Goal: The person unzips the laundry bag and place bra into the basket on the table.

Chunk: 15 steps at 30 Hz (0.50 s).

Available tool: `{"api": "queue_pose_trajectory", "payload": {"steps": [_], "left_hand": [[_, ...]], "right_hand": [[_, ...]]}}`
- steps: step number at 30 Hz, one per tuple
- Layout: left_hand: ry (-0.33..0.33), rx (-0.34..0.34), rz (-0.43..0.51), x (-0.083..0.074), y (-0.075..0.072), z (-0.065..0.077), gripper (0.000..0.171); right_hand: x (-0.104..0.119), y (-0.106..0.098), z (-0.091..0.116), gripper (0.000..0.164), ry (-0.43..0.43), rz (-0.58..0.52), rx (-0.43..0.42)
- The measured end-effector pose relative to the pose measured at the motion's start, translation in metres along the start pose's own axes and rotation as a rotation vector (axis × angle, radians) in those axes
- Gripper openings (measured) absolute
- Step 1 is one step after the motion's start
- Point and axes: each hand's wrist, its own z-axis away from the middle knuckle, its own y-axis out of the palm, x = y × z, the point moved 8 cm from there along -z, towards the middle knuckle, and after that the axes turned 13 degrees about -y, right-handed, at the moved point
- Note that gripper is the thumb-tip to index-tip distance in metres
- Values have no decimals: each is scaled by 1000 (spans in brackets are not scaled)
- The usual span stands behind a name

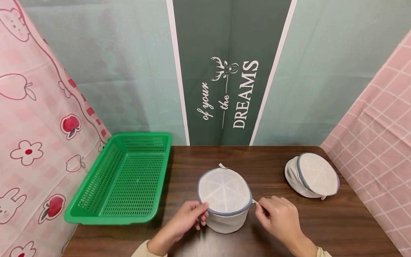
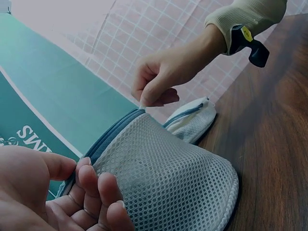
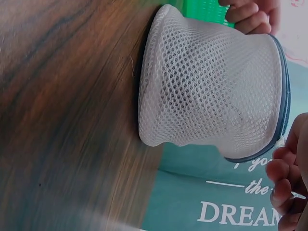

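A round white mesh laundry bag with a blue-grey zipper rim stands upright on the table, its lid lying over the top. My left hand pinches the rim at the near left, thumb on top and fingers underneath. At the right side of the rim, my right hand pinches the small zipper pull between thumb and forefinger. In the right wrist view the bag's mesh side shows, slightly creased, with the zipper band along its top edge. A small white tab sticks out at the far rim.
A second white mesh laundry bag, partly collapsed and tilted, lies at the right rear of the brown wooden table. On the left stands a green plastic basket with slotted walls. Printed cloths hang at the back and both sides.
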Motion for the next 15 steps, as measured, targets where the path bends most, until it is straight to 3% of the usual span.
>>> {"api": "queue_pose_trajectory", "payload": {"steps": [6,15], "left_hand": [[2,-7,30,0,-3,-3,33],[17,-72,71,-5,-11,-6,31]], "right_hand": [[7,-4,-4,22,-14,-35,-27],[21,-8,-11,23,-62,-84,-42]]}}
